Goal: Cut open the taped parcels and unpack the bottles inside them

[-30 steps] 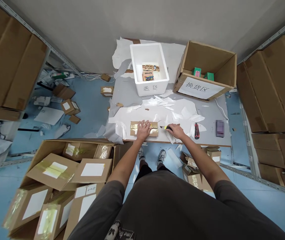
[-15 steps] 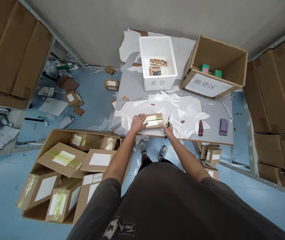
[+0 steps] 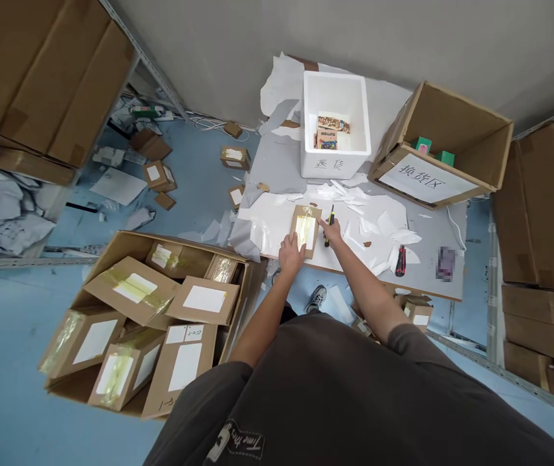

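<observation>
A small cardboard box (image 3: pixel 312 215) with a white label and clear yellowish tape lies on the paper-covered table, its long side pointing away from me. My left hand (image 3: pixel 291 254) holds the box at its near left corner, fingers bent over the label and edge. In my right hand (image 3: pixel 332 232) is a yellow-and-black utility knife (image 3: pixel 331 216), upright, its tip pointing away from me. The knife is just right of the box, and fingers of that hand come close to the box's right edge. Whether the blade is out is too small to tell.
Behind the box stand a white foam box (image 3: pixel 335 166) with small packets and a large carton (image 3: pixel 427 181) with green boxes. A red-black cutter (image 3: pixel 400 261) lies right, among paper scraps (image 3: pixel 369 226). A big carton (image 3: pixel 252 291) of parcels stands on the floor at left.
The box has turned from lying crosswise to pointing away from me. My left hand has shifted to its near corner; my right hand still holds the knife. The whole view has tilted.
</observation>
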`<state>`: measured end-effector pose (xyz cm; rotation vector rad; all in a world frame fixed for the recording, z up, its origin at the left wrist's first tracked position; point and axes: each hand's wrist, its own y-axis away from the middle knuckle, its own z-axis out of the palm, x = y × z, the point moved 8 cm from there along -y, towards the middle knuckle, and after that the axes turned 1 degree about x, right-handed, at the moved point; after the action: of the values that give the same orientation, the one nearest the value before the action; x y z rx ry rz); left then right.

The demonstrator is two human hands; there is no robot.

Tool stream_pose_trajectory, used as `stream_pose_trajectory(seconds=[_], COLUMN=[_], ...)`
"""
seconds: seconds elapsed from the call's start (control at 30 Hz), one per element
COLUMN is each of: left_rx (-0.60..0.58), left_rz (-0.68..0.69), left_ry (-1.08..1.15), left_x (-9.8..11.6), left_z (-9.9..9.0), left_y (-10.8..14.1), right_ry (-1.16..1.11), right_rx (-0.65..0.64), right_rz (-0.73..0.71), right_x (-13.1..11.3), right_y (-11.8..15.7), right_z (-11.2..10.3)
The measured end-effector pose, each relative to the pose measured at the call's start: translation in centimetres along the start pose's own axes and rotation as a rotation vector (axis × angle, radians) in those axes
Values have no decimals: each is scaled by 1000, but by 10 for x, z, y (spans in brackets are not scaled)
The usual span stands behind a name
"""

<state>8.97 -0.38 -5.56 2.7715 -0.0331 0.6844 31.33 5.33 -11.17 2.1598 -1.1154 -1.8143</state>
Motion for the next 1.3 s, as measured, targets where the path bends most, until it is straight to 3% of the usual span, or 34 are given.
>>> stream_pose_trajectory(seconds=[0.1, 0.17, 0.33, 0.67, 0.87, 0.97, 1.1, 1.23, 1.3], left_rx=[-67, -115, -117, -3, -20, -23, -38, -136, -182], left_rz=[14, 18, -11, 30, -37, -97, -118, -30, -82], left_ry=[28, 14, -73, -184, -193, -98, 140, 431, 540], left_x=[0, 0, 2, 21, 13, 2, -10, -19, -33], left_z=[3, 8, 15, 14, 22, 17, 17, 37, 49], left_y=[0, 0, 1, 14, 7, 2, -5, -5, 0], right_ry=[-76, -152, -324, -304, -276, -281, -177, -110, -101], right_rx=[-31, -48, -51, -122, -161, -120, -19, -5, -10], right_rz=[124, 133, 104, 198, 220, 222, 177, 131, 133], right_x=[39, 59, 78, 83, 83, 78, 71, 65, 65], right_y=[38, 61, 84, 77, 79, 77, 70, 67, 68], right_z=[-10, -8, 11, 12, 20, 11, -19, -35, -32])
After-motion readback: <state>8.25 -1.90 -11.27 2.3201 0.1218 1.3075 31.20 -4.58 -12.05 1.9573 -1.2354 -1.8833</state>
